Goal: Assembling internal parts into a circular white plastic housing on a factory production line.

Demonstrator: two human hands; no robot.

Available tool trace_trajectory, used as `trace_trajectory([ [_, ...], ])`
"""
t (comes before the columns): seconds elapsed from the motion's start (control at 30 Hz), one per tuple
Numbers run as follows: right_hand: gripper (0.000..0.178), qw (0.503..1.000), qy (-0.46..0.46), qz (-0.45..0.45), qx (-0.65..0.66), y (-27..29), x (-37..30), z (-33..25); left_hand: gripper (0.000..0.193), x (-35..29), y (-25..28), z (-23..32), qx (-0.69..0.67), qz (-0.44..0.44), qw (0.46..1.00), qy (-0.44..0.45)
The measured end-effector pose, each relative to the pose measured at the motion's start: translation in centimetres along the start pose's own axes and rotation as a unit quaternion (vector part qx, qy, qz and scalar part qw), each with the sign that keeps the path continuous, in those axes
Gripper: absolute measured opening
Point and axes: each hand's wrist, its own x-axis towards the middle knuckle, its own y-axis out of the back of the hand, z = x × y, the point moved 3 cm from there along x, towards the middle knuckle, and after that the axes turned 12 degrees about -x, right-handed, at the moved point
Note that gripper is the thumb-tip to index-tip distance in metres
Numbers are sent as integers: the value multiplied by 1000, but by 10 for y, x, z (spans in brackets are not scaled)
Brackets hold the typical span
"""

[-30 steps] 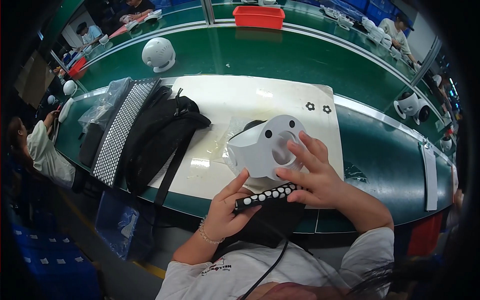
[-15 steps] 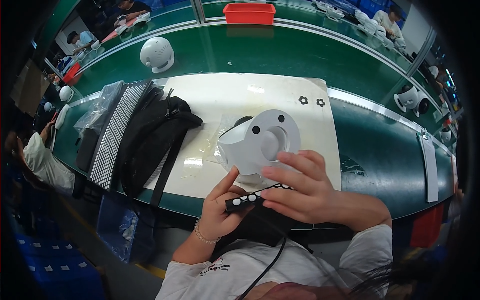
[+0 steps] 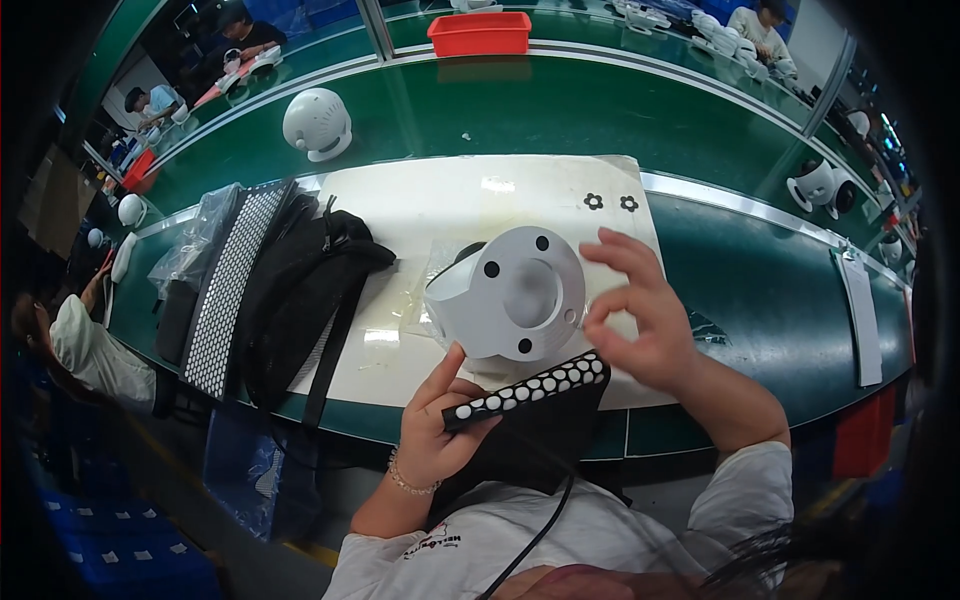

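Note:
A white camera-like device (image 3: 460, 310) lies on the pale mat with its round base turned up toward me. Dark round pads sit on the base, and a pale round spot shows near its right edge. My left hand (image 3: 440, 415) grips a black sheet strip with white round spots (image 3: 530, 392), its index finger extended to the device's lower edge. Just right of the base, my right hand (image 3: 645, 325) is raised, thumb and index finger pinched together. Whatever sits between those fingertips, if anything, is too small to make out.
The pale mat (image 3: 400, 190) covers part of the green bench. On the left lie a black bag (image 3: 310, 280), a perforated-looking sheet (image 3: 235, 290) and clear plastic (image 3: 195, 245). Other white devices (image 3: 317, 125) stand beyond; a red bin (image 3: 480, 34) sits at the back. Several people work nearby.
My right hand has moved up and right, off the spotted strip, and its fingers now pinch. More of the strip and a lower dark pad on the base show. The view has shifted slightly.

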Motion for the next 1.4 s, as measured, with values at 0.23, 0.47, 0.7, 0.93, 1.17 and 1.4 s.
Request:
trace_trajectory([
  [0.23,6,991,-69,-47,101,-12,2,12,18,0,0,1,20,-1,1000,0],
  [0.47,6,998,-39,-34,-26,-8,0,6,18,-1,-1,-1,31,1,999,10],
  [0.7,9,959,96,74,-257,-3,-9,-15,21,-3,0,-4,2,8,1000,21],
  [0.93,11,969,108,35,-221,-2,-4,-6,18,-5,2,-8,2,26,999,43],
  [1.17,30,832,-319,-70,448,-43,-6,31,18,-2,-1,-9,-7,11,999,44],
  [1.4,20,850,-211,21,482,0,16,60,16,-6,2,-5,-26,8,998,65],
])
